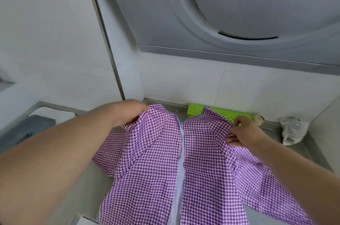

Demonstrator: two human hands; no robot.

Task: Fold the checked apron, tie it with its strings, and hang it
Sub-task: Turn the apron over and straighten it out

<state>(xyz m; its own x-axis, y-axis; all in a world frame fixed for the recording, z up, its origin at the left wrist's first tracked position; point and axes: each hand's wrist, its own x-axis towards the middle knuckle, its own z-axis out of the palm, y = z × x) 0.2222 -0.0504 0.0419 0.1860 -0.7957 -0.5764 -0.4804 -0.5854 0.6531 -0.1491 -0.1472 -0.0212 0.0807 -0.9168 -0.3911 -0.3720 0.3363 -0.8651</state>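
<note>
The purple-and-white checked apron lies spread on a steel counter, its two sides folded inward so that a pale strip of its plain inner face shows down the middle. My left hand grips the far left fold of the cloth. On the right, my right hand pinches the far right fold. The apron's strings are not visible.
A steel counter runs under the apron. A green perforated board lies at the back, with a crumpled plastic bag to its right. A sink with a dark tray is on the left. A range hood hangs overhead.
</note>
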